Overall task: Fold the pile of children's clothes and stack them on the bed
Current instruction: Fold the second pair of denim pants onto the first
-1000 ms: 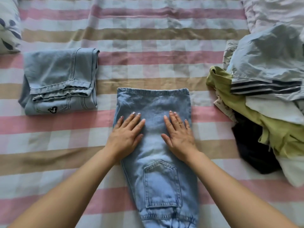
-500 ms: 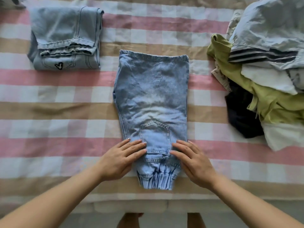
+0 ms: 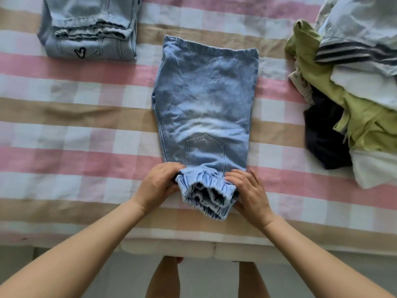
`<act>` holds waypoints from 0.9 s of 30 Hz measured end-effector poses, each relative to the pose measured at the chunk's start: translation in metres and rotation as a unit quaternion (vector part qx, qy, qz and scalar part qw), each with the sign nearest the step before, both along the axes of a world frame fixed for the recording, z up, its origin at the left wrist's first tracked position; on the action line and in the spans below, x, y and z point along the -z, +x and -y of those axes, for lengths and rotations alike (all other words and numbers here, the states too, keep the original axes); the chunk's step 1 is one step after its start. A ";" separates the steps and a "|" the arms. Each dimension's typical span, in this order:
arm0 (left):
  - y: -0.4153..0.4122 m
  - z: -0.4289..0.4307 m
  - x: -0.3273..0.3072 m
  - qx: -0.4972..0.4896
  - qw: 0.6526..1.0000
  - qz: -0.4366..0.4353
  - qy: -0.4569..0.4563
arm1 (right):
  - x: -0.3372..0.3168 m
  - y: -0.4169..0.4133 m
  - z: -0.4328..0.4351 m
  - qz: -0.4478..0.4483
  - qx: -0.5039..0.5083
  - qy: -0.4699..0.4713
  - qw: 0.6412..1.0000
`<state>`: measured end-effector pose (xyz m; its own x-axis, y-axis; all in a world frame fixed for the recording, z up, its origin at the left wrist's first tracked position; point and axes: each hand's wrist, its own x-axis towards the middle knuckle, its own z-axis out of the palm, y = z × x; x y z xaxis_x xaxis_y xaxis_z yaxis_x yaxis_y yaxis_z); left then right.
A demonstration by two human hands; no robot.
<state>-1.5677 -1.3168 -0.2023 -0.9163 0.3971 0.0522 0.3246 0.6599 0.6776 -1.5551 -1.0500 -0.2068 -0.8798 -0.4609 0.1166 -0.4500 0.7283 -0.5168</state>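
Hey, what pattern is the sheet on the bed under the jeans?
The sheet is a pink, tan and white check, clearest in the head view.

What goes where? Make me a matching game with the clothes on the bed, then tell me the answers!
Things
1. folded jeans
2. spread-out jeans
3. green shirt
4. black cloth

Places
A. on the right, partly under the green shirt
B. far left, with a little black drawing on it
C. on the right, partly under a striped top
D. lying long in the middle of the bed

Pairs: 1-B, 2-D, 3-C, 4-A
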 end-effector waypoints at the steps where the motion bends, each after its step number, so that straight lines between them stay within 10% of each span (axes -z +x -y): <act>1: -0.003 -0.003 -0.002 -0.037 0.999 0.016 0.022 | -0.005 -0.006 0.003 0.028 0.031 -0.038 0.998; 14: -0.131 -0.045 -0.025 -0.339 0.925 0.030 0.168 | -0.048 -0.138 0.045 0.083 0.299 -0.244 0.919; 27: -0.239 -0.043 0.013 -0.377 0.921 0.101 -0.011 | 0.015 -0.253 0.060 0.135 0.404 -0.079 0.901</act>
<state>-1.8067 -1.2738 -0.2156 -0.9218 -0.3574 -0.1501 -0.3630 0.6603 0.6575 -1.8077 -1.1102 -0.2220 -0.9266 0.3470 -0.1448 0.3528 0.6689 -0.6543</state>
